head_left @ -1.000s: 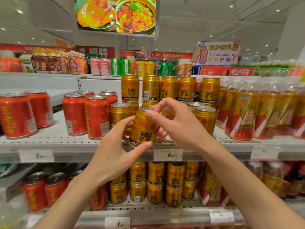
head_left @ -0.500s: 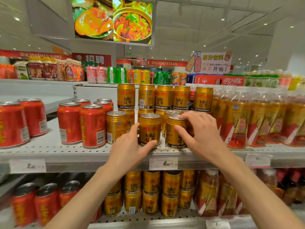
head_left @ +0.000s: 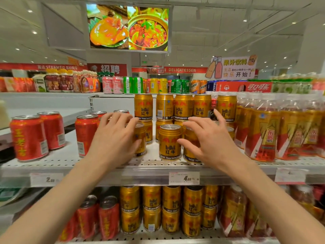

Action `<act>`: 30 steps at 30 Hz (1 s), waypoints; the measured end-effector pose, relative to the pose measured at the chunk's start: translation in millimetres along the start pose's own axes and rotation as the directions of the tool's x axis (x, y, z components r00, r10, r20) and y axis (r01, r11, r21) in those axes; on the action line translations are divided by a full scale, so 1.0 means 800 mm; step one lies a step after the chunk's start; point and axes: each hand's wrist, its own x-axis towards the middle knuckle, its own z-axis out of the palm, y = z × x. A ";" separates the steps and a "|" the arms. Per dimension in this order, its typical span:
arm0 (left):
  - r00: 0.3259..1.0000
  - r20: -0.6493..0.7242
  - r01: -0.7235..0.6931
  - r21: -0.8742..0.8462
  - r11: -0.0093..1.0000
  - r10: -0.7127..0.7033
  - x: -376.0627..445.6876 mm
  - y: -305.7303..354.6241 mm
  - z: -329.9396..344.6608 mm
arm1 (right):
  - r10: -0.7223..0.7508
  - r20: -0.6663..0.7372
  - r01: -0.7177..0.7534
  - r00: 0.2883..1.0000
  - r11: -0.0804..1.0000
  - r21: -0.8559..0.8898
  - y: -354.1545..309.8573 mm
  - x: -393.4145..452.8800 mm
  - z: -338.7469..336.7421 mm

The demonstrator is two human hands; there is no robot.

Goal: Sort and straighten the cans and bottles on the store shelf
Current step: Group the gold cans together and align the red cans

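Three gold Red Bull cans stand at the front of the middle shelf point(head_left: 70, 162). The middle can point(head_left: 169, 143) stands upright and free, label facing me. My left hand point(head_left: 114, 140) is spread in front of the left can point(head_left: 142, 136), thumb against its side and fingers fanned above it. My right hand point(head_left: 209, 140) hovers with fingers apart over the right can point(head_left: 190, 154), its thumb close to the middle can. Behind them, more gold cans point(head_left: 182, 106) are stacked two high.
Red cans point(head_left: 29, 138) stand to the left on the same shelf, one point(head_left: 84, 134) just behind my left hand. Shrink-wrapped drink bottles point(head_left: 263, 132) crowd the right side. Gold cans point(head_left: 172, 208) and red cans fill the lower shelf. A price tag point(head_left: 183, 177) hangs on the shelf edge.
The gold can held in both hands a second ago now stands on the shelf front. My left hand let it go and shifted to the left can; my right hand opened.
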 end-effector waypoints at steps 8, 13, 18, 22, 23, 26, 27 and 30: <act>0.981 0.166 -0.105 0.035 0.994 0.098 0.021 -0.003 -0.003 | -0.044 0.153 0.038 0.987 0.998 0.041 -0.017 0.025 -0.001; 0.982 0.143 -0.115 -0.060 0.992 0.123 0.030 0.009 0.006 | -0.042 0.140 0.031 0.989 0.996 0.083 -0.010 0.024 0.001; 0.987 0.075 -0.126 -0.160 0.979 0.139 0.038 0.026 0.023 | -0.041 0.115 0.025 0.992 0.991 0.134 -0.011 0.019 0.004; 0.993 0.061 -0.081 -0.289 0.954 0.102 0.039 0.026 0.031 | -0.023 0.091 0.005 0.996 0.982 0.188 -0.010 0.017 0.007; 0.993 0.071 -0.065 -0.327 0.943 0.093 0.037 0.026 0.032 | -0.019 0.083 0.002 0.996 0.979 0.202 -0.011 0.017 0.007; 0.993 0.092 -0.021 -0.455 0.890 0.071 0.024 0.024 0.035 | -0.004 0.057 -0.011 0.998 0.966 0.258 -0.011 0.015 0.007; 0.994 0.086 -0.013 -0.495 0.869 0.064 0.018 0.024 0.036 | 0.003 0.045 -0.015 0.999 0.960 0.278 -0.011 0.012 0.007; 0.999 0.047 0.026 -0.608 0.793 0.003 -0.006 0.026 0.032 | 0.029 -0.007 -0.026 1.000 0.951 0.309 -0.014 -0.005 0.009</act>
